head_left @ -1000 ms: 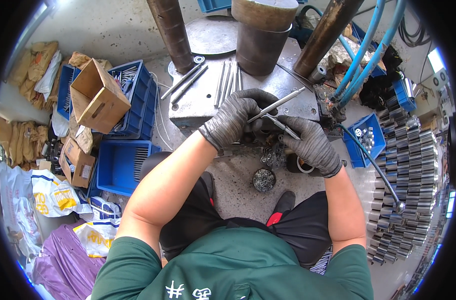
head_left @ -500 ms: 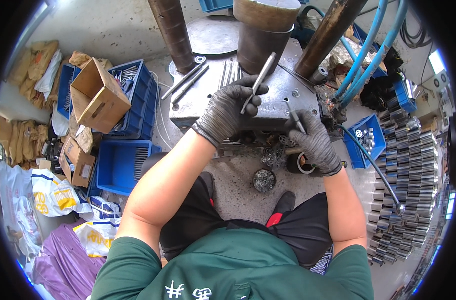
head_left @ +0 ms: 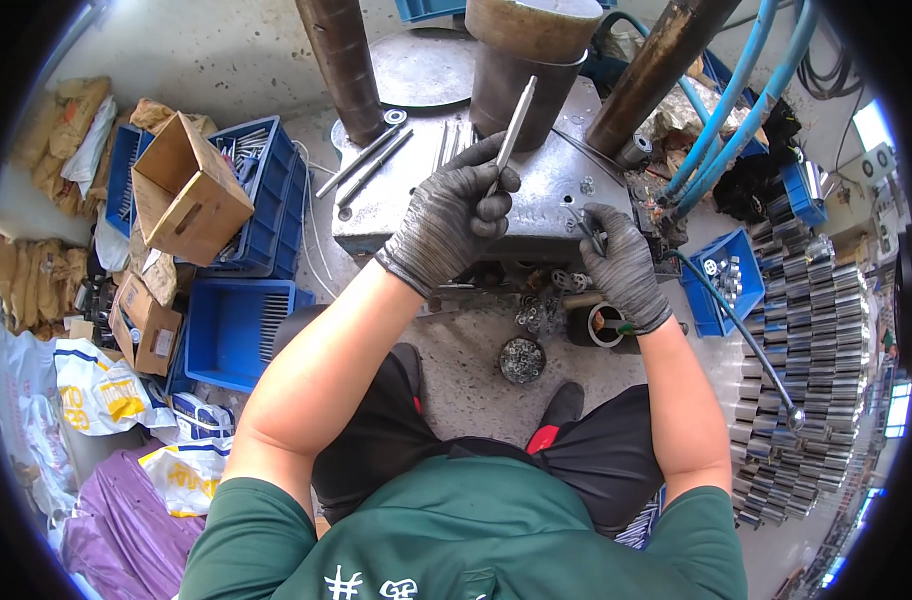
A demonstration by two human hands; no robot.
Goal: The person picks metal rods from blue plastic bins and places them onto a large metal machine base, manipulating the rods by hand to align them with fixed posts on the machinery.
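Observation:
My gloved left hand (head_left: 451, 215) is closed round a slim metal rod (head_left: 517, 115), which points up and away above the steel press bed (head_left: 548, 185). To its right, my gloved right hand (head_left: 624, 268) has its fingers closed on a small, thin metal tool (head_left: 589, 232); its exact kind is partly hidden by the glove. The tool's tip is near the front right of the bed and apart from the rod. Several short rods (head_left: 451, 143) lie behind my left hand, and two longer rods (head_left: 378, 163) rest at the bed's left.
Dark columns (head_left: 341, 70) and a thick cylinder (head_left: 521, 85) stand on the bed. Blue hoses (head_left: 741, 100) hang at right. Blue bins (head_left: 221, 345) and a cardboard box (head_left: 191, 195) are at left. Stacked metal cylinders (head_left: 806, 370) fill the right side; a round container (head_left: 522, 360) sits on the floor.
The rod in my left hand has turned more upright, its upper end shifting left and away. My right hand has turned slightly, and less of the small tool shows.

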